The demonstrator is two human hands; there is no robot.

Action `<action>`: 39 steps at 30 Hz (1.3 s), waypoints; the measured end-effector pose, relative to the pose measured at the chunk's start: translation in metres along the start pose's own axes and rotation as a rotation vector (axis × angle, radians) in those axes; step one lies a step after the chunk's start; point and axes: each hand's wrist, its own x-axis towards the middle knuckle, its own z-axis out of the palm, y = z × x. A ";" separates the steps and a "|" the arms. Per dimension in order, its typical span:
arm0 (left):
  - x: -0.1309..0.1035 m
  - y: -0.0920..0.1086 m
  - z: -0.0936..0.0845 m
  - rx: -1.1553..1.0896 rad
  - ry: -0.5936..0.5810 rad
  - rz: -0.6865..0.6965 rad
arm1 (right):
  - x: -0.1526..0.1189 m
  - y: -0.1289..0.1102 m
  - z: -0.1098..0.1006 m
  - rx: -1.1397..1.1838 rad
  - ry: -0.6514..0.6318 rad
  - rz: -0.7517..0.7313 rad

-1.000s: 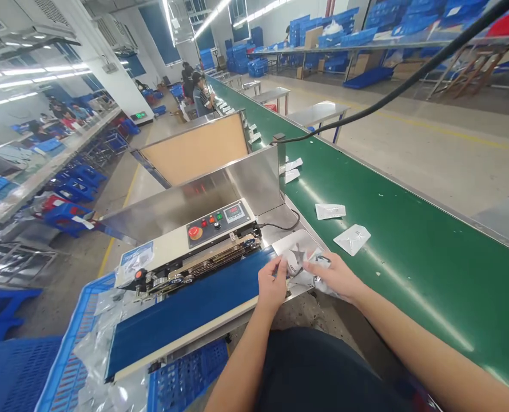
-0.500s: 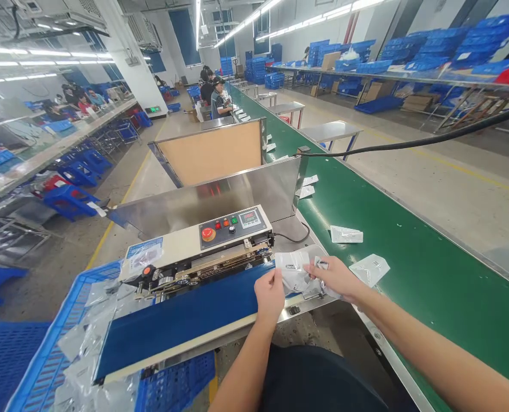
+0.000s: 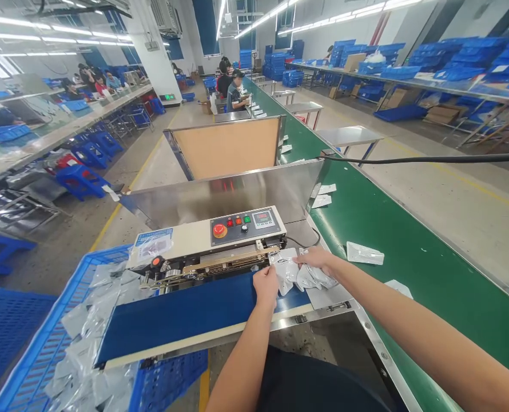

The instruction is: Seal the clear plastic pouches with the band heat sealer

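Both hands hold a small clear-and-white plastic bag [image 3: 286, 273] at the right-hand end of a band sealing machine [image 3: 194, 237]. My left hand [image 3: 266, 285] pinches the bag's left edge, above the blue belt [image 3: 181, 315]. On its right edge, my right hand [image 3: 317, 258] is closed, with more packets [image 3: 317, 278] below and beside those fingers. The bag's top edge lies close to the sealer's entry. Small print shows on it; what is inside cannot be made out.
A green conveyor [image 3: 366, 223] runs along the right with several white packets [image 3: 365, 253] on it. Below the belt's left end stands a blue crate [image 3: 72, 309] of bagged items. A steel panel [image 3: 220, 194] rises behind the sealer. A black cable [image 3: 426, 159] crosses at right.
Both hands have brought the bag to the sealer's entry, its top edge now by the slot. The camera view has turned slightly left.
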 end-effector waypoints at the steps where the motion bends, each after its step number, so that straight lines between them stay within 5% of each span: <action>1: 0.000 0.001 -0.006 0.011 0.014 0.004 | 0.001 -0.002 0.004 -0.003 -0.023 -0.004; 6: 0.000 0.005 -0.039 0.048 0.076 0.006 | -0.002 -0.007 0.013 0.000 -0.083 -0.008; 11: -0.002 0.015 -0.090 0.077 0.134 0.010 | -0.024 0.014 -0.016 0.184 -0.124 -0.020; 15: -0.032 0.019 -0.123 0.153 0.374 0.224 | -0.060 0.029 -0.035 0.338 -0.097 0.004; 17: -0.052 0.019 -0.116 0.190 0.359 0.365 | -0.078 0.027 -0.028 0.410 -0.113 -0.003; 21: -0.077 0.025 -0.060 0.140 -0.302 0.276 | -0.092 0.013 0.003 0.553 -0.172 -0.111; 23: -0.079 0.032 -0.033 0.157 -0.468 0.208 | -0.089 0.009 0.009 0.543 -0.141 -0.144; 28: -0.068 0.041 -0.016 0.048 -0.369 0.135 | -0.088 0.020 -0.011 0.395 0.030 -0.230; 34: -0.064 0.034 -0.012 0.083 -0.530 0.267 | -0.105 0.036 -0.012 0.286 0.063 -0.374; 36: -0.060 0.030 -0.004 0.193 -0.426 0.351 | -0.100 0.041 -0.010 0.247 0.114 -0.344; 39: -0.048 0.021 0.011 0.283 -0.202 0.268 | -0.077 0.050 -0.012 0.226 0.197 -0.154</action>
